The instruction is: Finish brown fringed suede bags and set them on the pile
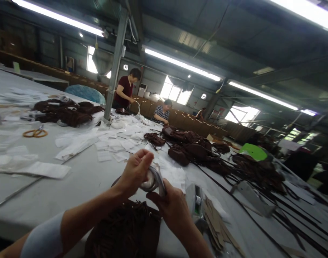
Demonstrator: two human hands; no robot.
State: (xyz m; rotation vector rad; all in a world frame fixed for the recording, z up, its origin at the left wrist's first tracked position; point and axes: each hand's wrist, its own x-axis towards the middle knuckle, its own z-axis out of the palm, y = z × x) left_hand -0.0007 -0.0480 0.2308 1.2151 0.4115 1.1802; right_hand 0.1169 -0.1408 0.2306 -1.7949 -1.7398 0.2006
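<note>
A curved, ring-shaped piece (162, 183), grey and shiny with a whitish inner part, is held between my two hands above the table. My left hand (137, 170) is closed at its upper left side, fingertips pinched together; what lies right at those fingertips is too blurred to make out. My right hand (176, 204) grips the piece's lower right side between thumb and fingers. Below them, close to my body, lies a dark brown bag with fringes (126, 229), partly covered by my forearms.
Right of my hand are a grey tape dispenser (194, 200) and brown card strips (213, 222). Brown bags with long straps (191, 145) pile up beyond. White sheets (118, 143), orange-handled scissors (35, 133) and a metal post (115, 68) stand leftward. Two people (126, 89) work across the table.
</note>
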